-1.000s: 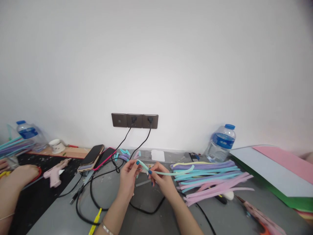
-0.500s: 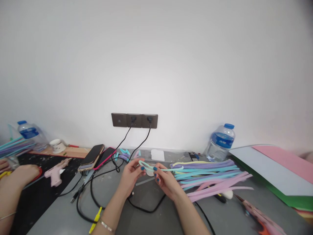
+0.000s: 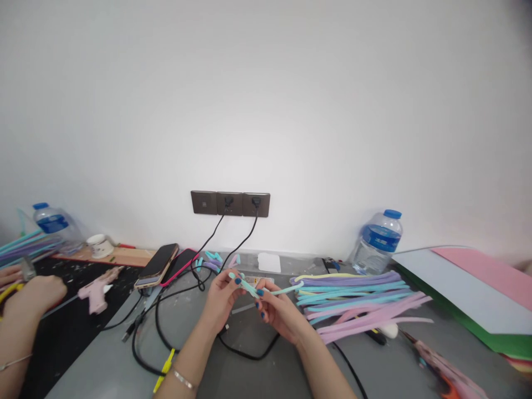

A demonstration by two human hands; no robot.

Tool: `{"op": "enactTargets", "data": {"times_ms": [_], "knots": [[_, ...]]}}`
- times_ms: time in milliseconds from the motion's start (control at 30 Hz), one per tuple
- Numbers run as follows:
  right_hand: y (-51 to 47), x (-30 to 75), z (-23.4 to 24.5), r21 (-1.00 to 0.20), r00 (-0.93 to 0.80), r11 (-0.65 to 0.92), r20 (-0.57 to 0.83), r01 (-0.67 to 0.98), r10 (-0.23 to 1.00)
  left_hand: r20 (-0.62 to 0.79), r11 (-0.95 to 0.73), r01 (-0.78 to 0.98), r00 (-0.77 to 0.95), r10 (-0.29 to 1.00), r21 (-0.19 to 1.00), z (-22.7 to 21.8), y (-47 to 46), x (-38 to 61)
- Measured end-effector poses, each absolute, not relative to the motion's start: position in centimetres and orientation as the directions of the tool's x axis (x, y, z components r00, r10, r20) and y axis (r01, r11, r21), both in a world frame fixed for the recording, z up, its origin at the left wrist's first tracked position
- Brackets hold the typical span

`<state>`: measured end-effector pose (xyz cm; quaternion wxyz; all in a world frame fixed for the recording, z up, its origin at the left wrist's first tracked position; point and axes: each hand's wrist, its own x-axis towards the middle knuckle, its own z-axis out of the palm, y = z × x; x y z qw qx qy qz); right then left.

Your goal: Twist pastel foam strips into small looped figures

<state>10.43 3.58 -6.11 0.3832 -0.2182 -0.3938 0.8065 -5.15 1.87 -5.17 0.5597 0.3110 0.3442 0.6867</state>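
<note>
fingers [image 3: 271, 300] of left hand [image 3: 221, 297] and right hand [image 3: 282, 313] pinch mint pipe cleaner [image 3: 249, 287]
likely light, soft, bendy; hold where doubled

On the flat grey tabletop [image 3: 249, 377], the long fuzzy pastel stems [image 3: 353, 296] lie right, the blue-capped clear plastic bottle [image 3: 378, 238] behind them, flat coloured paper sheets [image 3: 453, 288] farther right, and the pink-edged black rectangular phone [image 3: 179, 266] left.
</note>
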Motion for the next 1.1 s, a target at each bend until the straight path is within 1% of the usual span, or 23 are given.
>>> {"op": "enactTargets", "data": {"times_ms": [100,200,367,467,567,600,667,733,800,933,1000,1100], "knots": [[3.8,10.3,-6.3,-0.785,-0.569,-0.383,-0.047,-0.487,0.821,0.035,-0.127,-0.567,-0.171,0.985,0.814,-5.1,1.8,-4.9],[3.9,10.3,-6.3,-0.743,-0.545,-0.413,-0.078,-0.527,0.835,0.029,-0.083,-0.544,-0.107,0.994,0.835,-5.2,1.7,-4.6],[4.0,10.5,-6.2,-0.662,-0.62,-0.542,-0.147,-0.517,0.771,0.054,-0.01,-0.427,0.091,0.994,0.904,-5.6,1.4,-4.1],[4.0,10.6,-6.4,-0.651,-0.657,-0.572,-0.147,-0.498,0.74,0.094,-0.041,-0.379,0.122,0.988,0.925,-5.7,1.5,-4.0],[4.0,10.6,-6.6,-0.658,-0.662,-0.571,-0.144,-0.491,0.736,0.122,-0.07,-0.391,0.11,0.986,0.918,-5.6,1.5,-4.0],[4.0,10.5,-6.6,-0.669,-0.644,-0.55,-0.138,-0.5,0.752,0.118,-0.071,-0.4,0.094,0.989,0.914,-5.6,1.5,-3.9],[4.0,10.2,-6.8,-0.716,-0.577,-0.461,-0.099,-0.525,0.811,0.091,-0.073,-0.428,0.021,0.996,0.901,-5.5,1.5,-3.8],[4.0,9.8,-6.9,-0.782,-0.495,-0.33,-0.031,-0.529,0.868,0.043,-0.075,-0.469,-0.079,0.996,0.88,-5.6,1.6,-3.6],[4.1,9.4,-7.1,-0.846,-0.421,-0.198,0.035,-0.496,0.906,-0.004,-0.076,-0.516,-0.153,0.988,0.853,-5.8,1.7,-3.4],[4.2,9.0,-7.3,-0.919,-0.31,0.003,0.136,-0.393,0.941,-0.029,-0.062,-0.537,-0.159,0.987,0.842,-6.4,1.9,-3.0],[4.3,9.0,-7.3,-0.93,-0.276,0.065,0.173,-0.362,0.945,-0.032,-0.053,-0.532,-0.149,0.988,0.845,-6.6,1.9,-2.9],[4.2,9.1,-7.2,-0.937,-0.258,0.112,0.204,-0.331,0.944,-0.063,-0.039,-0.547,-0.167,0.984,0.836,-6.6,1.8,-2.8]]}}
